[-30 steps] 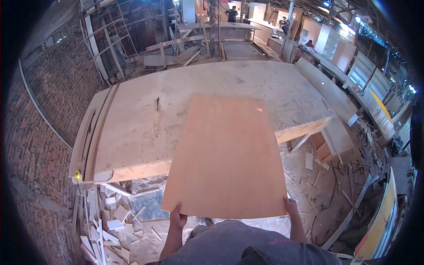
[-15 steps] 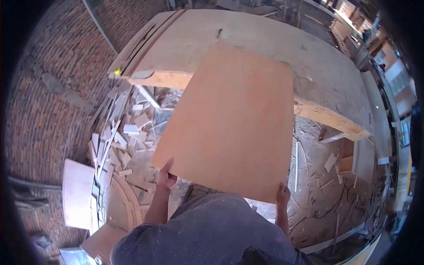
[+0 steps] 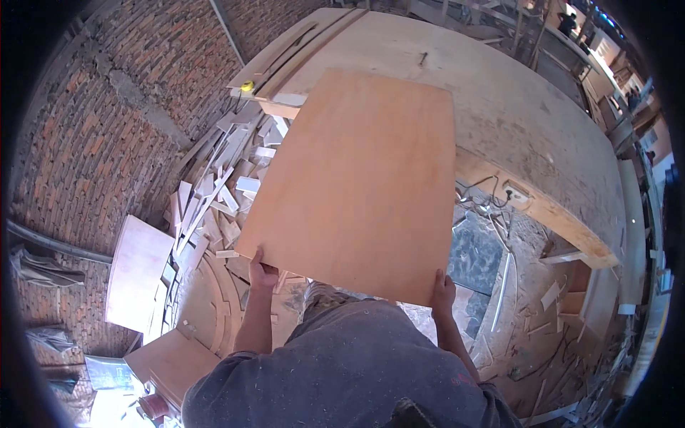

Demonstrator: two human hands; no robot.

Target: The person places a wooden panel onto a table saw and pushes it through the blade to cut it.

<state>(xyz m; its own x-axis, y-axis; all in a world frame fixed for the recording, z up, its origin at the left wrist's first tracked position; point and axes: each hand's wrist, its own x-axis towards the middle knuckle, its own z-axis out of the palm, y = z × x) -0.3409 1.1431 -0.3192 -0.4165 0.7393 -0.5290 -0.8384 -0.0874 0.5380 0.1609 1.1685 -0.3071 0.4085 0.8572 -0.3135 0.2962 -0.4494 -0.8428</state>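
A large tan plywood sheet (image 3: 357,185) is held out in front of me, its far part overlapping the workbench from my viewpoint. My left hand (image 3: 262,271) grips its near left corner, thumb on the top face and fingers beneath. At the near right corner my right hand (image 3: 443,291) is closed round the edge. The undersides of both grips are hidden. Whether the sheet's far end touches the wide wooden workbench (image 3: 528,107) I cannot tell.
Long strips and a yellow tape measure (image 3: 247,86) lie on the bench's left end. A power socket (image 3: 515,192) with cables sits on its front edge. Wood offcuts (image 3: 214,207) litter the floor at left, beside a brick wall (image 3: 107,135). A leaning panel (image 3: 139,274) stands near it.
The view has turned right, and the bench socket now shows. The sheet, still in both hands, has shifted slightly left and up in view.
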